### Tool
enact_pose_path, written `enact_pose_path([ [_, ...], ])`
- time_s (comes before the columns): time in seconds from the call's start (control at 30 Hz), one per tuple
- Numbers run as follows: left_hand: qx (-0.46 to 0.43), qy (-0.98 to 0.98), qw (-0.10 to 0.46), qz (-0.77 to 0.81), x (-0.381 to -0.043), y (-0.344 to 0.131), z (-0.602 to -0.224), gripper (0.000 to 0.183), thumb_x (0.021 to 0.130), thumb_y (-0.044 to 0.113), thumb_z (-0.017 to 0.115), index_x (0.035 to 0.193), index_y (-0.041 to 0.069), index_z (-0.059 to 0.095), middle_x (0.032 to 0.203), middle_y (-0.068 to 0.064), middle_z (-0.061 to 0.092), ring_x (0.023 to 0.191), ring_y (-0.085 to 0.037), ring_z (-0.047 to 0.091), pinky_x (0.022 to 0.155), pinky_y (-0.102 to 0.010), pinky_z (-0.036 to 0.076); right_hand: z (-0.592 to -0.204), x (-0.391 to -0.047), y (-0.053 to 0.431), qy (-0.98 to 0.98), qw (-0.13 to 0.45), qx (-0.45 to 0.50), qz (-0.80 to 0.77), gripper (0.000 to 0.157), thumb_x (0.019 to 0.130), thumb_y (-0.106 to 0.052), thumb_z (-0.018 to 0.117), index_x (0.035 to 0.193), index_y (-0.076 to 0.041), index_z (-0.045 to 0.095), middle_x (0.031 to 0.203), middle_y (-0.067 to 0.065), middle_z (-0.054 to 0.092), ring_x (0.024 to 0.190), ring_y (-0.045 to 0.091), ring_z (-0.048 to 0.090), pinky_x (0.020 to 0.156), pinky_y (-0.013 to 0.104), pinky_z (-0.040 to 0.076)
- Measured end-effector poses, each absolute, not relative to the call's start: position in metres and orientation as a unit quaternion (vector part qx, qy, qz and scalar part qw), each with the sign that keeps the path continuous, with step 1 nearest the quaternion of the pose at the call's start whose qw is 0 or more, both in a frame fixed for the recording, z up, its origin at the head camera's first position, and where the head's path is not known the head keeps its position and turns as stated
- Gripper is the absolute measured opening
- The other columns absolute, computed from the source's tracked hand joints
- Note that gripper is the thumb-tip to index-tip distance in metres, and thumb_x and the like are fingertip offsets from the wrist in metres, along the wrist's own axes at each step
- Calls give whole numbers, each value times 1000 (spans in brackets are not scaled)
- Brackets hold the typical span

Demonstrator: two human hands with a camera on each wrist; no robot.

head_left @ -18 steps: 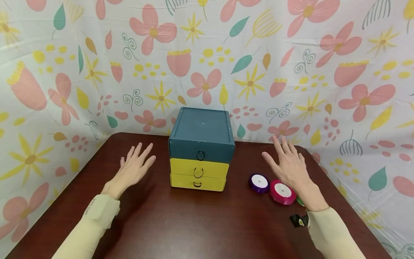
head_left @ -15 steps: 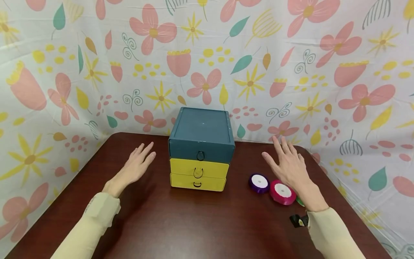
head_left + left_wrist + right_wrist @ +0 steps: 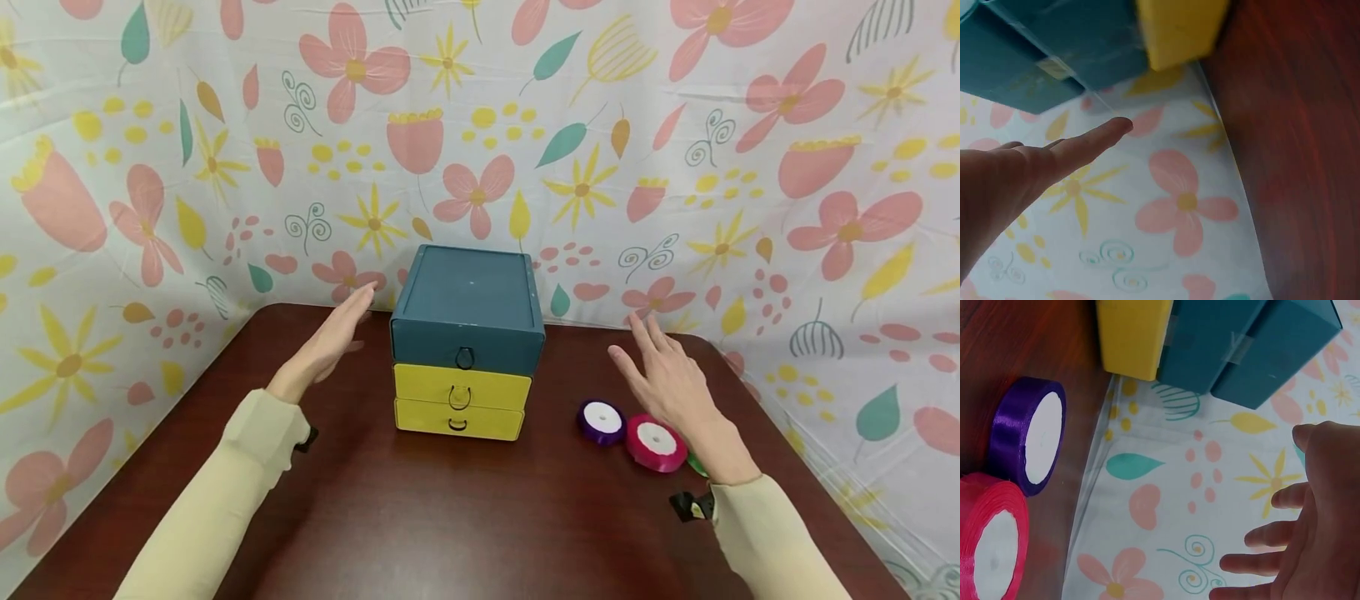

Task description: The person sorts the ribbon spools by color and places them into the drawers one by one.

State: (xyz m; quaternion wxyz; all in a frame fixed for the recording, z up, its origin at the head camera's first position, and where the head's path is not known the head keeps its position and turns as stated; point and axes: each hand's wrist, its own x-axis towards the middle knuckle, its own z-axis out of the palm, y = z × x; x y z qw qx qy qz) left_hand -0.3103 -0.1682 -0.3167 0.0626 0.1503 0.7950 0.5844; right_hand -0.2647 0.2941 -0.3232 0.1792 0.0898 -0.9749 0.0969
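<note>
Evidently, both hands hold nothing: the left hand (image 3: 326, 346) is turned edge-on with straight fingers, several hidden behind one another, while the right hand (image 3: 671, 383) spreads its fingers above the table (image 3: 420, 533). The drawer unit (image 3: 471, 287) stands between them, touched by neither, blue-green on top with two yellow fronts (image 3: 461, 400) below; both wrist views cut it off. Beside the right hand lie a purple ribbon roll (image 3: 602, 422) and a pink ribbon roll (image 3: 655, 443), the latter cropped in the right wrist view. Only a green sliver (image 3: 698, 465) shows past the right wrist; what it belongs to is unclear. Flowered cloth (image 3: 480, 83) hangs behind, running out of frame.
</note>
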Motion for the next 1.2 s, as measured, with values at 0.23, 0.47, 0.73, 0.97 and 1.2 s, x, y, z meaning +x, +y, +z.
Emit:
enact_pose_path([
  [0.23,145,747,95,642,-324,-145,-308,68,100,60,24,156,33,-2,164,3,-7,152,-28,-7,115,-67,13,-320,-266,285,-971,156,104,145,70,101,-57,30,156,-14,21,156,24,27,136,49,34,96,71,36],
  [0.47,143,712,109,679,-331,-122,-309,68,100,59,30,155,38,-4,162,12,-13,151,-17,-13,121,-55,4,-316,-267,275,-960,147,134,197,67,102,-53,33,154,-12,27,146,26,44,129,45,46,102,63,37],
  [0.73,109,680,107,717,-328,-109,-309,63,101,52,34,153,46,-1,162,15,-13,151,-19,-8,119,-54,14,-310,-268,266,-951,114,154,244,65,101,-53,34,155,-17,25,146,21,46,131,38,48,108,58,35],
  [0.97,87,676,105,724,-330,-106,-310,62,100,53,36,152,48,3,162,15,-11,151,-23,2,118,-54,20,-305,-273,256,-948,106,162,251,65,102,-50,36,155,-14,25,148,21,44,131,39,46,108,59,35],
  [1.2,92,669,96,731,-334,-100,-310,60,101,50,35,153,48,5,163,13,-8,150,-23,8,116,-52,25,-301,-275,252,-946,97,164,260,66,101,-52,35,156,-17,22,152,19,39,137,40,40,109,60,33],
])
